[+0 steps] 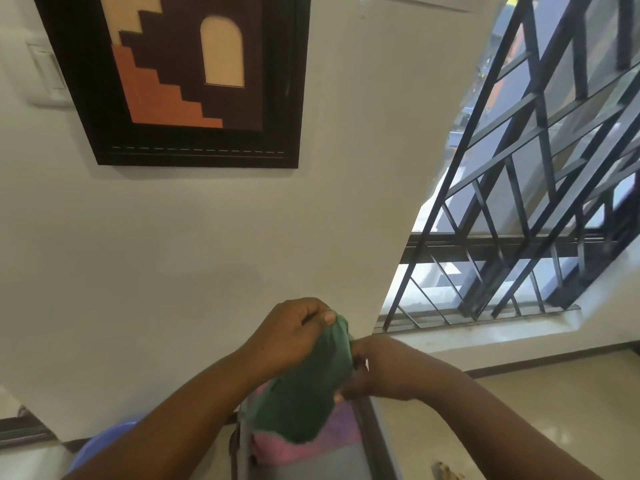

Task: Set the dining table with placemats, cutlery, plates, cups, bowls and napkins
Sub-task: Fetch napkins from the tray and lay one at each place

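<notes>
Two hands hold one green cloth (308,382), apparently a napkin, raised in front of the white wall (173,254). The left hand (287,336) grips the cloth's upper end, fingers curled over it and the thumb pressed against the gathered fabric. The right hand (377,370) holds the cloth's right edge; its fingers are curled round the fabric, with one fingertip showing at the lower edge. The cloth hangs down from the fingers of both hands. Directly below the fingers lies a stack of folded pink and purple cloths (311,441) in a grey container (346,465). Above and left of the fingers hangs a dark-framed picture (183,77). Right of the fingers stands a window with a black metal grille (540,188).
</notes>
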